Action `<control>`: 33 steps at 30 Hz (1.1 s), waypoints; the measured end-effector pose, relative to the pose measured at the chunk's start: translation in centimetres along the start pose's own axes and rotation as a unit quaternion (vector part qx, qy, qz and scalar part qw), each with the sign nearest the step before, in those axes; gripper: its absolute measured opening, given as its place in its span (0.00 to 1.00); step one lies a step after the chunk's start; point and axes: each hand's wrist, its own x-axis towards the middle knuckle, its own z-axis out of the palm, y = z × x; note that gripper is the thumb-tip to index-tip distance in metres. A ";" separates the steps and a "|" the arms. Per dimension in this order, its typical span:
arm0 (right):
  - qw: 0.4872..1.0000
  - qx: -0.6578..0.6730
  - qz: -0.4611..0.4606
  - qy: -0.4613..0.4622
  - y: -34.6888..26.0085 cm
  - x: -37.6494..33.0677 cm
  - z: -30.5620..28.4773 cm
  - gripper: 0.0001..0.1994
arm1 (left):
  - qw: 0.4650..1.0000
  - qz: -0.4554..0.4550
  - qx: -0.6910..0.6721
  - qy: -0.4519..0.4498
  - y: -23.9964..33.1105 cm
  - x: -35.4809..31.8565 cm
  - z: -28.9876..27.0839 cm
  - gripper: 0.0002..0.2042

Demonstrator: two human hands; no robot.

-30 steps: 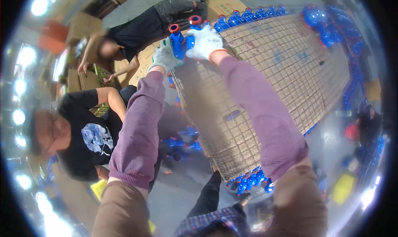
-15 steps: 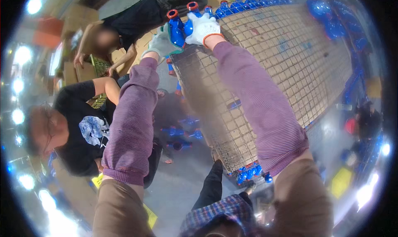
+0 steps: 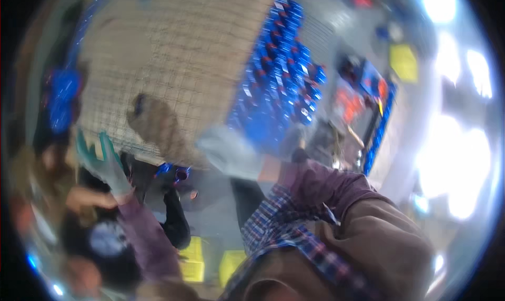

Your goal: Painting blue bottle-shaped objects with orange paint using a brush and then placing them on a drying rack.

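Note:
My left hand (image 3: 105,164), in a white and green glove, is raised beside the near left edge of the wire-mesh rack (image 3: 179,64). Its fingers are spread and nothing is in them. At the rack's near right corner is my right hand (image 3: 227,151) in a pale glove. Motion smears it, so its fingers cannot be made out. Close beyond it, many glossy blue pieces (image 3: 284,69) with red ends stand packed along the rack's right side. A smaller blue group (image 3: 63,101) is at the far left, blurred.
Yellow bins (image 3: 192,261) stand on the floor near my body, and another yellow box (image 3: 404,63) lies at the far right. A person in a dark shirt (image 3: 105,240) is close on my left. A blurred orange-red object (image 3: 350,103) is beyond the blue pieces.
My view has swung to the right. Both hands were at upright blue pieces on the rack's far corner; they have come away, moving nearer and apart, the left one now empty.

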 end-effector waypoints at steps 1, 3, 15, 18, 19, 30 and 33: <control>0.998 -0.059 0.002 0.015 0.3 -3.6 -1.7 0.14 | 0.998 -0.019 -0.055 0.014 3.6 -3.1 0.7 0.24; 0.987 -0.016 0.156 -0.030 2.5 -11.7 -6.5 0.13 | 0.992 0.067 -0.081 -0.073 12.9 -9.4 1.2 0.22; 0.837 -0.236 0.467 -0.161 32.9 -42.6 -23.3 0.13 | 0.815 0.008 -0.197 -0.545 33.1 -49.7 24.5 0.26; 0.839 -0.301 0.423 -0.165 42.5 -46.0 -26.3 0.17 | 0.784 0.006 -0.101 -0.612 37.2 -59.6 34.5 0.35; 0.849 -0.295 0.411 -0.153 46.0 -47.1 -27.0 0.18 | 0.797 0.030 -0.074 -0.598 38.8 -62.2 38.2 0.37; 0.905 -0.274 0.236 -0.225 63.7 -43.3 -25.0 0.29 | 0.877 -0.134 0.092 -0.453 41.8 -77.3 58.6 0.42; 0.904 -0.283 0.195 -0.255 66.2 -44.1 -25.1 0.32 | 0.903 -0.072 0.063 -0.419 42.5 -79.2 58.2 0.41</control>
